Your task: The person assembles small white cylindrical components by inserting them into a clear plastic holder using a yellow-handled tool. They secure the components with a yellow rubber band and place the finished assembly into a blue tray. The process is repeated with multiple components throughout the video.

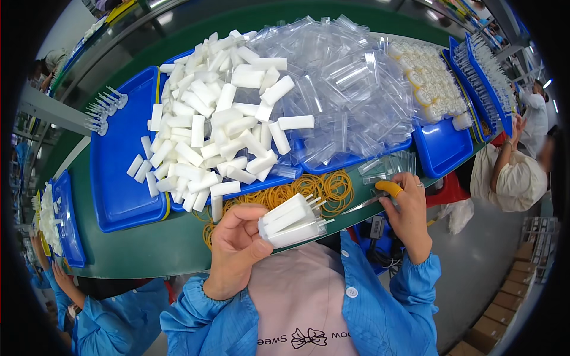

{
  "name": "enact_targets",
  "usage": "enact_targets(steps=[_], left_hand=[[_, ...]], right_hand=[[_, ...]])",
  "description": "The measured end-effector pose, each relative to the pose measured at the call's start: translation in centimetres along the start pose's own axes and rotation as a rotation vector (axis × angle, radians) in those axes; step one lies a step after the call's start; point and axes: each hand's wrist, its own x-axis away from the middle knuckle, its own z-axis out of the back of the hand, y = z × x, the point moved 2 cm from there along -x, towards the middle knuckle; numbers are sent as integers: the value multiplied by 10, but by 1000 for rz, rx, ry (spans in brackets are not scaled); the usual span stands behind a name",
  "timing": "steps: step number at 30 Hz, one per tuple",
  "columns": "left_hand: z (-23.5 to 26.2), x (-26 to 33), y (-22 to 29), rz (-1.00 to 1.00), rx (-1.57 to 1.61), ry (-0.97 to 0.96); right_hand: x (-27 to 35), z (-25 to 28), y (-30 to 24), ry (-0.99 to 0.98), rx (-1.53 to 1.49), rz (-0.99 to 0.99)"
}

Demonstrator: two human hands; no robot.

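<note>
Left hand (237,249) holds a small bundle of white plastic pieces (291,221) up near the chest, fingers wrapped round its near end, w/ thin pins sticking out the far end; bundle is clear of the tabletop (148,249). Right hand (407,213), yellow cot on one finger, is down at the tabletop edge just beside the heap of yellow rubber bands (314,187), fingers pinched narrow; can't tell whether a band is actually caught between them. Behind the bands: blue tray (119,178) spilling over w/ loose white pieces (214,118), then a big pile of clear plastic sleeves (344,83), and another blue tray (442,148) w/ white-and-yellow parts further right. Other people's blue sleeves show at lower left and a seated person at far right, not involved. Judged step: bundle is gathered and gripped, band pick-up under way, so approx mid-cycle. Next move likely calls for lifting one single band free of the tangle, stretching it open and slipping it over the bundle's end while the left hand keeps the pieces squared up and tight.
</note>
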Motion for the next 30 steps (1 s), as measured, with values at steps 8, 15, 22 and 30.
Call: enact_targets(steps=[8,15,22,30], left_hand=[[-3,-1,0,1,-9,22],[-5,1,-5,-13,-81,-27],[-16,7,1,-313,-698,-119],[-23,10,7,-419,-924,-180]], right_hand=[[2,7,5,181,-164,-13],[5,23,-44,383,-1201,-246],[-4,2,-68,398,-1468,-190],[-10,-11,-79,453,-1490,-128]])
